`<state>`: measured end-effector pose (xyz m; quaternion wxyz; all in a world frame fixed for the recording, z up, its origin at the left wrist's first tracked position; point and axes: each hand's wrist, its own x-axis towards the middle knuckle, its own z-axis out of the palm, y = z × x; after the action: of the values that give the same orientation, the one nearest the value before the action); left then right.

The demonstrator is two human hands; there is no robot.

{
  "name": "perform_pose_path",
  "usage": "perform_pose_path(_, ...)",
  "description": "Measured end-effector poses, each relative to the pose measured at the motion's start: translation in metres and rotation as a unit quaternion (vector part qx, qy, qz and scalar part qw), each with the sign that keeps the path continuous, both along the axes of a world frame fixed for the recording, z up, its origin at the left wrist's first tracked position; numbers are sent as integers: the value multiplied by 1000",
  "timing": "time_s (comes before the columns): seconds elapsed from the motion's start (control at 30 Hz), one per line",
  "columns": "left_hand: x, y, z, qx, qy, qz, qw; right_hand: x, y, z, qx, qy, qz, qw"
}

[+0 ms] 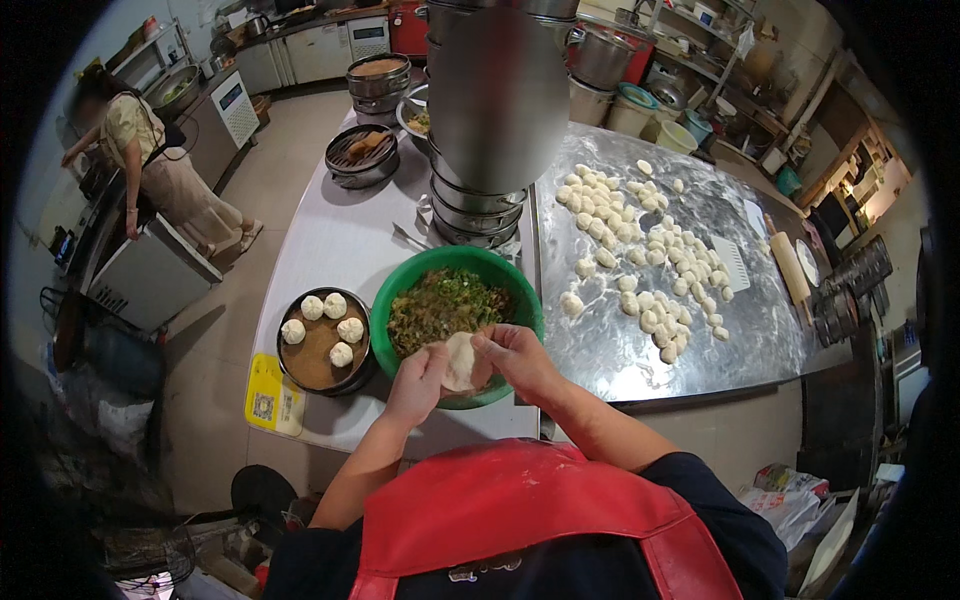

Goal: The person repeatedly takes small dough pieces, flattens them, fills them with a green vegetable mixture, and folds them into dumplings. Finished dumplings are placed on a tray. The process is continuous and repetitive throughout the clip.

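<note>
My left hand (417, 381) and my right hand (519, 358) pinch opposite edges of a flat round dough wrapper (460, 363), stretched between them above the near rim of a green plastic basin (531, 292). Chopped filling with green bits (442, 304) lies in the basin. Left of it, a round metal steamer tray (315, 375) with a brown liner holds several pleated buns (335, 305). On the floured metal worktop (600, 337) at the right lie many small dough pieces (660, 315).
Stacked metal steamers (476, 206) stand behind the basin. A rolling pin (789, 262) and a white scraper (731, 264) lie at the right. A covered steamer (362, 156) sits at the back left. A person (150, 142) stands at the far left counter. A yellow card (262, 390) lies at the table edge.
</note>
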<state>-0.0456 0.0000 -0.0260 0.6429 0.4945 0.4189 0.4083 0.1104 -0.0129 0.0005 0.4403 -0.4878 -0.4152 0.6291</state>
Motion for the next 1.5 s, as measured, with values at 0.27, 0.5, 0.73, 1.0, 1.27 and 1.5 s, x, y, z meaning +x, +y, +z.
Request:
perform_pose_path(0.27, 0, 4, -14, 5, -40, 17, 999, -1, 4, -9, 7, 13, -8, 1000)
perform_pose_path(0.5, -4, 9, -2, 38, 80, -48, 995, -1, 4, -2, -3, -30, 58, 998)
perform_pose_path(0.73, -14, 14, -14, -198, -157, -173, 952, -4, 7, -5, -27, -25, 87, 996)
perform_pose_path(1.0, -11, 13, -8, -179, -137, -163, 961, -5, 17, 0, -28, -55, 94, 994)
perform_pose_path(1.27, -51, 30, 27, -132, -172, -14, 976, 30, 22, -89, 225, -664, 115, 704)
perform_pose_path(1.5, -77, 33, 16, -131, -217, 69, 965, 25, 24, -62, 164, -635, 125, 745)
